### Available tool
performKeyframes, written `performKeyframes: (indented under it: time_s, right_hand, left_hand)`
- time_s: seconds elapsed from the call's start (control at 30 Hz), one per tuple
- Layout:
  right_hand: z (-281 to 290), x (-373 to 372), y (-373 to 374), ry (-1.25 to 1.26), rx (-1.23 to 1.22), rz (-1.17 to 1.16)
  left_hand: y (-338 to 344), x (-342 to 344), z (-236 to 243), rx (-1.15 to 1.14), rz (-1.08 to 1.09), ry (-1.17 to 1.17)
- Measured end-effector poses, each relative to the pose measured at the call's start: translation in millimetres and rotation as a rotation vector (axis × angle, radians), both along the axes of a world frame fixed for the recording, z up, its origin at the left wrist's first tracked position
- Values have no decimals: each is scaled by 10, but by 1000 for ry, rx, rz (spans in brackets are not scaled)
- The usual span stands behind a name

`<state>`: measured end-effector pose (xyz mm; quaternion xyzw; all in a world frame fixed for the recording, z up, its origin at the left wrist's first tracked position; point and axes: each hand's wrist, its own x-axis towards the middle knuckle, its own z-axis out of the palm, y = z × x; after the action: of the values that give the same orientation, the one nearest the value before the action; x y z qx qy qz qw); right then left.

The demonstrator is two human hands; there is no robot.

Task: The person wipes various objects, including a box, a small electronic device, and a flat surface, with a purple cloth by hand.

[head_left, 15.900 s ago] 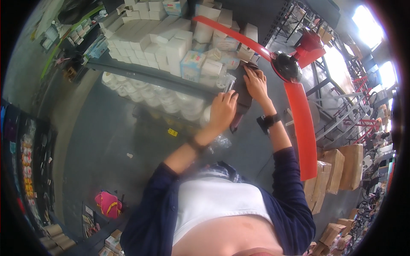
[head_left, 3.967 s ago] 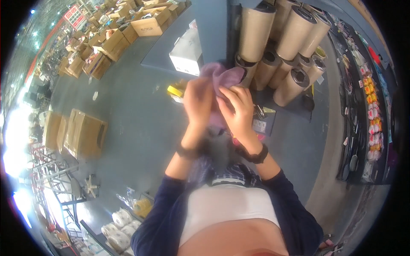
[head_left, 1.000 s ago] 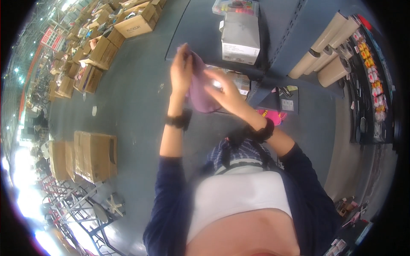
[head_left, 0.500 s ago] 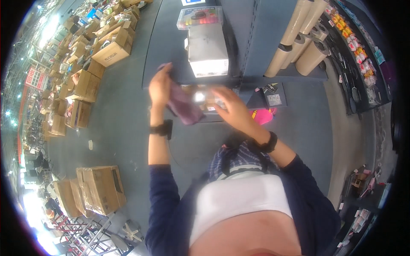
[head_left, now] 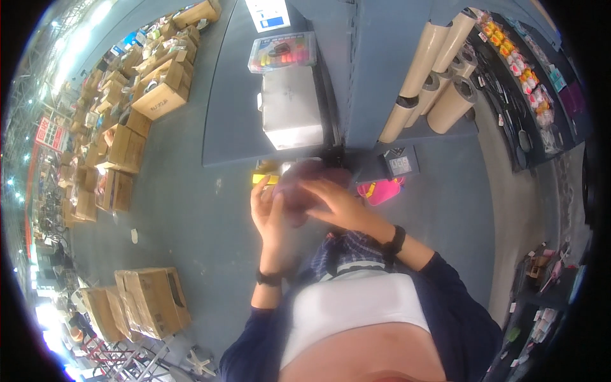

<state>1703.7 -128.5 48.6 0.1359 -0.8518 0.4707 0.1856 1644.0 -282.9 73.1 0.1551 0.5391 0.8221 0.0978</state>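
A crumpled mauve cloth is between my two hands, just below the front edge of a grey shelf. My left hand grips the cloth's left side, fingers curled upward. My right hand reaches across from the right, fingertips on the cloth, slightly blurred. A yellow object shows behind my left fingers. Above, on the shelf, are a white-and-grey box and a clear case of colourful items.
Brown paper rolls stand right of the upright, near a pink bag and a small dark board. Cardboard cartons line the left, with more stacked lower left. A display rack curves along the right.
Since half a second ago the cloth has moved right and is bunched between both hands; my left hand came lower. Earlier views faced white boxes and red blades, then the paper rolls.
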Motion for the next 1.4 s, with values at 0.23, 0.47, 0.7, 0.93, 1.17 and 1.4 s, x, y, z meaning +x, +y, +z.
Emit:
performKeyframes:
  time_s: [0.23,0.47,0.7,0.93,1.17,1.4]
  right_hand:
    - [185,-162,268,-134,-500,24]
    - [899,-240,220,141,-733,-65]
    - [961,-1176,264,349,156,-438]
    - [947,-1302,510,-6,395,-208]
    - [1064,-1520,700,-264,396,-386]
    - [1082,-1631,712,-327,444,-545]
  left_hand:
    - [-3,-127,337,-173,96,301]
    - [325,-796,215,-656,236,624]
    - [670,-1302,24,-629,81,776]
    - [717,-1158,136,-677,10,885]
    - [799,-1182,79,-715,45,1010]
    - [762,-1185,181,-724,-32,940]
